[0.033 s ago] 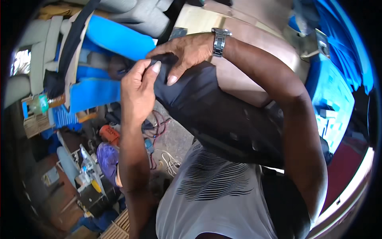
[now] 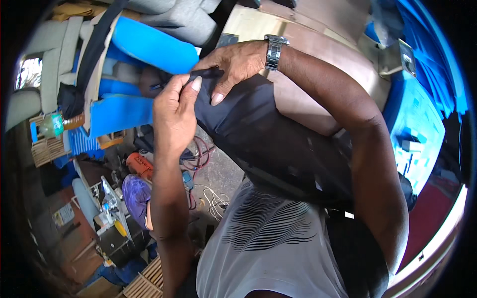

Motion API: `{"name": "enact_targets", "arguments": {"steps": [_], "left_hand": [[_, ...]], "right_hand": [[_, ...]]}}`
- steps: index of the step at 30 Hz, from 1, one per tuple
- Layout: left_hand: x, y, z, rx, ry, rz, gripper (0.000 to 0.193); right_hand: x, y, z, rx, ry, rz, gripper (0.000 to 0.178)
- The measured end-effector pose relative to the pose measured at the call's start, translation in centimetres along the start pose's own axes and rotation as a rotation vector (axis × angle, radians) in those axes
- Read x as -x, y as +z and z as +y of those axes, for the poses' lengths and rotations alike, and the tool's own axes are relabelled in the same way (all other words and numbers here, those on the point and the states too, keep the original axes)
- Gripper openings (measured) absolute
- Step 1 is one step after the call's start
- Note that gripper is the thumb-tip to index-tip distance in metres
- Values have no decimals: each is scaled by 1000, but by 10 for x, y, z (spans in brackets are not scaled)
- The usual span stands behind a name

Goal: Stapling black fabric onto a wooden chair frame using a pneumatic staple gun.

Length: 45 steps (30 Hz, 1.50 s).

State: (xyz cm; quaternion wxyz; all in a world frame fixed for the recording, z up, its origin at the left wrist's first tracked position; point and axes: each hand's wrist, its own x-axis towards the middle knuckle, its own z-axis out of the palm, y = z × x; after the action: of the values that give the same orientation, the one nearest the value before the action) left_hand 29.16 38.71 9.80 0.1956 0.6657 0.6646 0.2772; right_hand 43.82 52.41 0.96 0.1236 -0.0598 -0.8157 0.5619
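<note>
A wide piece of black fabric (image 2: pixel 293 139) hangs between my arms, spreading from my fingers down to the right across my front. The thumb and bent fingers of my left hand (image 2: pixel 175 111) pinch its upper left edge. Beside it, my right hand (image 2: pixel 233 64) grips the same edge from above, thumb pressed on the near face and fingers partly hidden behind the cloth. A metal-band watch (image 2: pixel 274 52) circles my right wrist. Just beyond my hands lie blue padded pieces (image 2: pixel 154 44), close to my fingertips.
Behind the fabric stands a pale wooden panel (image 2: pixel 323 74). Grey cushions (image 2: pixel 169 22) are piled at the far left. Cables (image 2: pixel 214 201) and an orange cylinder (image 2: pixel 139 165) are on the floor. A person in purple (image 2: pixel 136 196) is at the lower left. Blue sheeting (image 2: pixel 417 119) covers something at right.
The surroundings have shifted slightly in the picture. Both hands keep their hold on the black fabric in nearly the same place.
</note>
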Motion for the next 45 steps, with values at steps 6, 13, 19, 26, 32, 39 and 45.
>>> {"name": "enact_targets", "arguments": {"steps": [6, 13, 19, 26, 32, 39, 45], "left_hand": [[20, 3, 22, -132, -299, -81, 62], [-1, 26, 10, -214, -326, -99, 37], [4, 38, -13, -68, -197, -49, 26], [10, 41, -19, 8, -389, -127, 39], [-6, 47, -16, -6, -306, -297, 51], [-10, 44, -13, -144, -160, -341, 42], [29, 2, -46, 175, -865, -607, 31]], "right_hand": [[-14, 23, 22, -151, -219, 237, 35], [-28, 51, 44, 149, -431, 733, 42], [-18, 38, 41, 246, -251, 586, 51], [-18, 36, 36, 234, -98, 520, 61], [-29, 40, 43, 233, -109, 604, 61], [-34, 40, 50, 184, -97, 668, 47], [-29, 37, 59, 214, -70, 570, 47]]}}
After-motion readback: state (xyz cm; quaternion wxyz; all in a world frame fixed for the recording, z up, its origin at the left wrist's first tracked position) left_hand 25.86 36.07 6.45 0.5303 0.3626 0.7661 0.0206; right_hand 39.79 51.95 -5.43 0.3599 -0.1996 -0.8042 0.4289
